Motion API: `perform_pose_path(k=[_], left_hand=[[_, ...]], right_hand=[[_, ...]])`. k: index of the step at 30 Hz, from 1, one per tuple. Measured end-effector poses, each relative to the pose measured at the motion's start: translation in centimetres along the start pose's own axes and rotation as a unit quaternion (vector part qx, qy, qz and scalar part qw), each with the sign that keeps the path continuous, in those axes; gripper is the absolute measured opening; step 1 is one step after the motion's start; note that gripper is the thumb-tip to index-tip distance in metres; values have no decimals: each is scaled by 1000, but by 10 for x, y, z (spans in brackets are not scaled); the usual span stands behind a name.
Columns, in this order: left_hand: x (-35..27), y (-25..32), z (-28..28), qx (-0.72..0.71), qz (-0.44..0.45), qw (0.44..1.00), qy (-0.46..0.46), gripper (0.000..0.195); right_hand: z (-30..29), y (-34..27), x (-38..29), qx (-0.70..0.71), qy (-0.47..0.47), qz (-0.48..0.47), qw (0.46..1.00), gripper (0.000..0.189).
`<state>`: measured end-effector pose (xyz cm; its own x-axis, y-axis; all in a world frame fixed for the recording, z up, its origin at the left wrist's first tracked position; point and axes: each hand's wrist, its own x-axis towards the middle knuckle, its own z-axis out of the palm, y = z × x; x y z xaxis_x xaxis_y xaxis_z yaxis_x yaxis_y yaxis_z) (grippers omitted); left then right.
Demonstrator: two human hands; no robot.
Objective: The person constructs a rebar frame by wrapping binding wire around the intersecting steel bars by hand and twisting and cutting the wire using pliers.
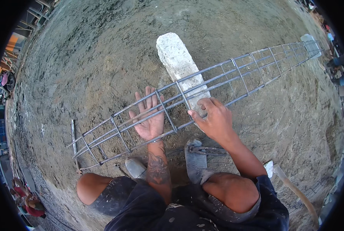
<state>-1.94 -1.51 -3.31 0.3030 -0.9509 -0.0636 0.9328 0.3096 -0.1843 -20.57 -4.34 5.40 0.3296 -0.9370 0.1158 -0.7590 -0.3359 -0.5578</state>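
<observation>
A long rebar cage [245,78] of steel bars and stirrups slants across the view in front of my knees. Palm up and fingers spread, my left hand [149,115] shows through the bars from beneath the cage, holding nothing visible. My right hand [215,117] is at the cage's near side, above the lower bar, with its thumb at a stirrup [183,95]. Its thumb and index finger are apart; whether a thin wire lies between them is too small to tell. Under the cage lies a rough pale concrete block [177,57]. Metal pincers [209,150] lie beside my right boot [195,161].
A long thin tool [74,141] lies on the dirt by the cage's left end. Another pale block [311,44] is at the far right end. A hose [299,199] curves at lower right. Other people [30,199] and a motorcycle [7,82] are at the left rim.
</observation>
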Motion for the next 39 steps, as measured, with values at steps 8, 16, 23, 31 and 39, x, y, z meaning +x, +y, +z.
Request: perform_pose_path(k=[8,16,23,31,39], left_hand=[[-1,-4,5,-46,-7,999,21,57],[-1,-6,42,-13,-11,1000,-5,59],[3,-11,43,1,-16,1000,-27,58],[5,-2,4,-17,-15,1000,0,57],[5,0,-2,-55,-22,998,5,60]], right_hand=[[26,-3,2,72,-38,61,995,18],[-23,3,-1,228,44,147,962,12],[-45,40,7,133,115,140,974,14],[-7,60,4,-6,80,105,991,18],[30,-1,-29,-76,51,-16,996,79]])
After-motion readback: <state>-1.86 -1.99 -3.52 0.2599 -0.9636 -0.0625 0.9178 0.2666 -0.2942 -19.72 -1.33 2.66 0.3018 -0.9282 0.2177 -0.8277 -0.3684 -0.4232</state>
